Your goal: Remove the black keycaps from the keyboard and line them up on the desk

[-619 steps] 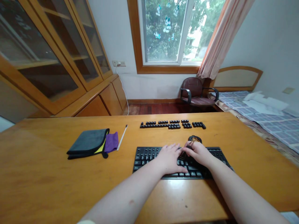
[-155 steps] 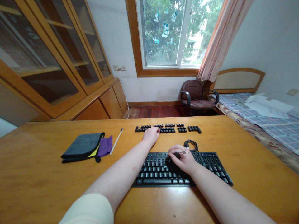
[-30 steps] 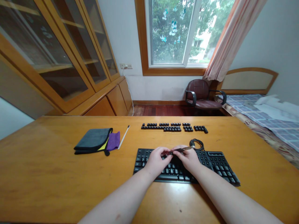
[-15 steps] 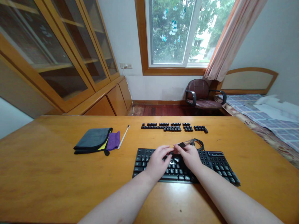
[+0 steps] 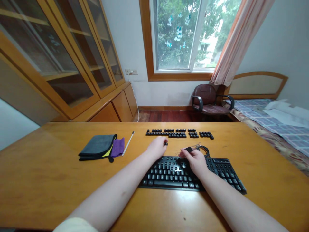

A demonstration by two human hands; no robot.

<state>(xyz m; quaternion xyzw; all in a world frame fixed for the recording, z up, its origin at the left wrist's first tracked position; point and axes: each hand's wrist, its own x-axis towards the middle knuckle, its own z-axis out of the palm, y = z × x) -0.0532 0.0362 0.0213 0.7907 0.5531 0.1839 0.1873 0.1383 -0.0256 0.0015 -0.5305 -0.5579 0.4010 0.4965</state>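
Well to the left of the black keyboard (image 5: 169,177), a folded grey cloth (image 5: 98,145) lay on the table (image 5: 72,187). Nearer the keyboard on that side came a small purple cloth (image 5: 118,147), then a slim white brush (image 5: 128,144) with a dark head, lying at a slant. The left hand (image 5: 156,147) was over the keyboard's far left edge, its fingers closed on a single black keycap (image 5: 165,143). Beyond the keyboard, loose keycaps (image 5: 177,135) lay in rows. The keyboard itself lay flat, with small bare stems showing across its upper part and caps on its lower rows. Above its right half, apart from the left hand, the right hand (image 5: 196,160) gripped a dark tool (image 5: 187,149) with thin wires. Just behind the keyboard there sat a coiled black cable (image 5: 204,150). Farther off, beyond the keyboard's right end, stood a maroon chair (image 5: 205,96).
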